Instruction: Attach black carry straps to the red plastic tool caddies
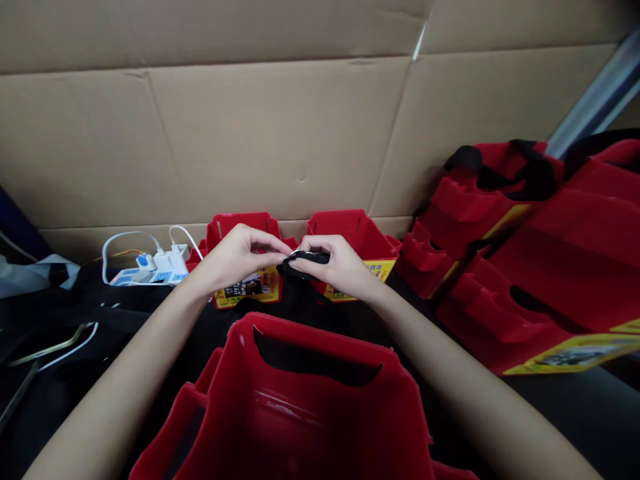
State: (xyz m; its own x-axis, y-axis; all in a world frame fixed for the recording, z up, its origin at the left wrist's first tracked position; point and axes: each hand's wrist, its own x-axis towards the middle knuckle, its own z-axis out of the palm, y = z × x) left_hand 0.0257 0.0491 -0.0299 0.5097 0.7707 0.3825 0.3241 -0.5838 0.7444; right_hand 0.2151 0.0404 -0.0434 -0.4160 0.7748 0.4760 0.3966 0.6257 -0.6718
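1. Black fabric strap (pixel 299 274), a thin shiny edge showing on it: at frame centre, bunched between both hands, above the far rim of the nearest box.
2. Left hand (pixel 250 250): thumb and fingertips pinched together on the strap's left end.
3. Right hand (pixel 334 261): grasping the strap, thumb in front, fingers curled behind.
4. Open red plastic box with a long slot in its far wall (pixel 403 393): lower centre, between the forearms.
5. Two smaller-looking red plastic boxes with yellow printed labels (pixel 337 223): mid-frame, behind the hands, partly hidden by them.
6. Red plastic boxes with black straps (pixel 585 247): grouped at right.
7. White power strip with plugs and cables (pixel 173 275): left of centre.
8. Brown cardboard sheeting (pixel 280 127): across the upper frame.
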